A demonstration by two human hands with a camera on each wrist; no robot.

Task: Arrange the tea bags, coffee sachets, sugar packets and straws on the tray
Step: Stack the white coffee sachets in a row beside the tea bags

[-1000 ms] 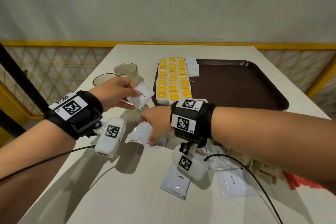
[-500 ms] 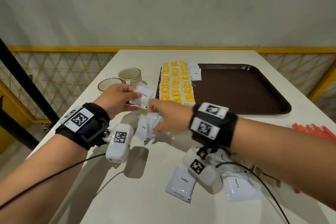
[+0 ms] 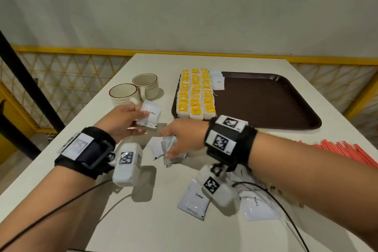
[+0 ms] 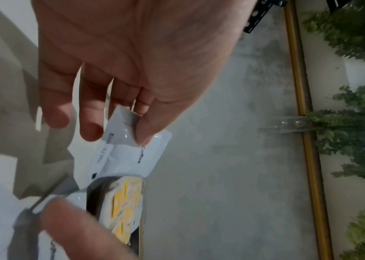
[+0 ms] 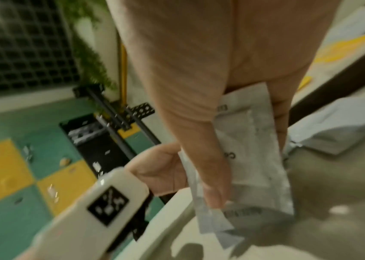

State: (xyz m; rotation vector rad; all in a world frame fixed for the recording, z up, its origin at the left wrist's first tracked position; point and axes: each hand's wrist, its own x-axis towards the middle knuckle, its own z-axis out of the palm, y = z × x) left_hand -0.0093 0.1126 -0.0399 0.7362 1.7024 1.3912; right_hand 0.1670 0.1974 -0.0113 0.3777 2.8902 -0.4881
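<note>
My left hand [image 3: 131,117] pinches a white coffee sachet [image 3: 150,114] between thumb and fingers, just left of the brown tray [image 3: 266,100]; the left wrist view shows the same coffee sachet [image 4: 130,151] under my thumb. My right hand [image 3: 180,139] grips a small bunch of white coffee sachets [image 3: 165,149] above the table, and the right wrist view has these coffee sachets [image 5: 243,153] in its fingers. Rows of yellow-tagged tea bags [image 3: 194,94] fill the tray's left side, with one white sachet [image 3: 218,82] beside them. More coffee sachets [image 3: 194,200] lie near my right wrist. Red straws [image 3: 347,151] lie at the right.
Two cream mugs [image 3: 135,90] stand left of the tray. Brown packets [image 3: 286,192] lie partly hidden under my right forearm. Cables run from both wrist cameras across the white table [image 3: 143,221]. A yellow railing [image 3: 61,49] borders the table at the back and sides.
My right hand has lifted a bunch of sachets off the table and brought them toward my left hand. The left hand has kept its sachet, barely moving.
</note>
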